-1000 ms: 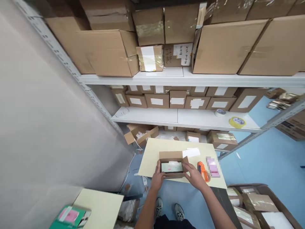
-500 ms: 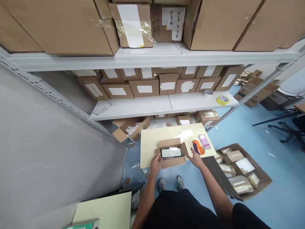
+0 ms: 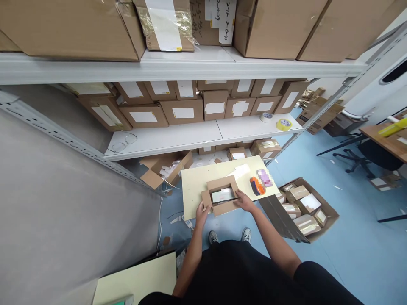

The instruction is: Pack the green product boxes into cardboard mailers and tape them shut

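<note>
A white tape roll [image 3: 266, 118] and a yellow roll [image 3: 284, 125] lie on a shelf [image 3: 178, 137] near labelled cartons [image 3: 183, 112]; a black chair [image 3: 378, 154] stands on the floor [image 3: 352, 216].

Left hand [image 3: 202, 213] holding left flap [image 3: 206, 199] of open carton [image 3: 224, 207], right hand [image 3: 244, 201] gripping right side. Pale item [image 3: 220, 196] inside. Orange tool [image 3: 260, 187], white paper [image 3: 242, 170] on cream table [image 3: 193, 184]. Yellow tape roll [image 3: 284, 124] on shelf [image 3: 178, 140] beyond.

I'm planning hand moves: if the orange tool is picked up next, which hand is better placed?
Probably the right hand: it is at the right side of the box, close to the orange tool. The left hand is at the opposite side, farther off.
</note>
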A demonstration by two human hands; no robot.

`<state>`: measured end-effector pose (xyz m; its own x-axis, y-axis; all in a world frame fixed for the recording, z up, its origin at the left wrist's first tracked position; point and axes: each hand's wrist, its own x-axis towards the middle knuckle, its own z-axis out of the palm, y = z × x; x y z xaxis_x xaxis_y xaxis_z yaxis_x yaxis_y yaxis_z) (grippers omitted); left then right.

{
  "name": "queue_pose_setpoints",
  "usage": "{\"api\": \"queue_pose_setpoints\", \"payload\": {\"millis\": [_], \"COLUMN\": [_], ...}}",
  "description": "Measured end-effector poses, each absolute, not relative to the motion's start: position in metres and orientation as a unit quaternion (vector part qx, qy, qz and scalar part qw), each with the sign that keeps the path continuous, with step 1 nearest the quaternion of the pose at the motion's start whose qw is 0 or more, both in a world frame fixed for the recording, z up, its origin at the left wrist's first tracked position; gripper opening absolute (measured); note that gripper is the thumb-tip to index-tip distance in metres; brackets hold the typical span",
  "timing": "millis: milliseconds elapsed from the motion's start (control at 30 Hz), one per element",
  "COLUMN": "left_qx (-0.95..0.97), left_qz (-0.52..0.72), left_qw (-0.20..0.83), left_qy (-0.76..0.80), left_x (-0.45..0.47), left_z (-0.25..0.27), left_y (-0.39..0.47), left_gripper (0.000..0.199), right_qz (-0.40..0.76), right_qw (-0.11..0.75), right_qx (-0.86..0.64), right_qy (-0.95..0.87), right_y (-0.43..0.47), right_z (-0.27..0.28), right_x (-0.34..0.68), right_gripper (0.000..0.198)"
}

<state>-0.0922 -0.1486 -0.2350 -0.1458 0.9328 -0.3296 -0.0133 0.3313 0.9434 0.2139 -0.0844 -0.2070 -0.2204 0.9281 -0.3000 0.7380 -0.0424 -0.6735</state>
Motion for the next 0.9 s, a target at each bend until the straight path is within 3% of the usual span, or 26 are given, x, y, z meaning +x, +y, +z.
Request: {"api": "queue_pose_setpoints", "payload": {"millis": [67,200,267,400,533,633,733,900], "left_qx": [0.468,0.639,0.66,0.677,0.663,0.635,0.593,0.528], "left_qz": [0.395,0.177,0.122,0.119,0.144,0.17,0.187,0.228], "left_qw": [0.494,0.412,0.376,0.373,0.411,0.354,0.289,0.316], "left_qy": [0.617,0.625,0.639,0.624,0.609,0.665,0.728,0.754], "left_x": [-0.086,-0.067,-0.062,-0.069,-0.082,-0.076,-0.06,-0.053], "left_z": [-0.23,-0.219,-0.217,-0.215,-0.204,-0.197,-0.194,-0.19], "left_y": [-0.147,-0.144,-0.146,-0.146,-0.133,-0.124,-0.118,-0.087], "left_gripper": [0.078,0.11,0.107,0.08,0.053,0.043,0.054,0.098], "right_qz": [0.383,0.394,0.397,0.375,0.394,0.381,0.329,0.302], "right_qw": [0.089,0.022,-0.021,-0.018,0.1,0.159,0.144,0.101], "right_qx": [-0.598,-0.561,-0.554,-0.558,-0.555,-0.615,-0.678,-0.737], "right_qy": [-0.699,-0.728,-0.731,-0.74,-0.726,-0.671,-0.641,-0.596], "right_y": [-0.086,-0.083,-0.082,-0.081,-0.08,-0.073,-0.062,-0.057], "right_z": [-0.208,-0.209,-0.209,-0.205,-0.198,-0.191,-0.186,-0.192], "right_x": [0.215,0.221,0.225,0.233,0.238,0.227,0.205,0.185], "right_gripper": [0.094,0.126,0.133,0.116,0.085,0.062,0.074,0.081]}}
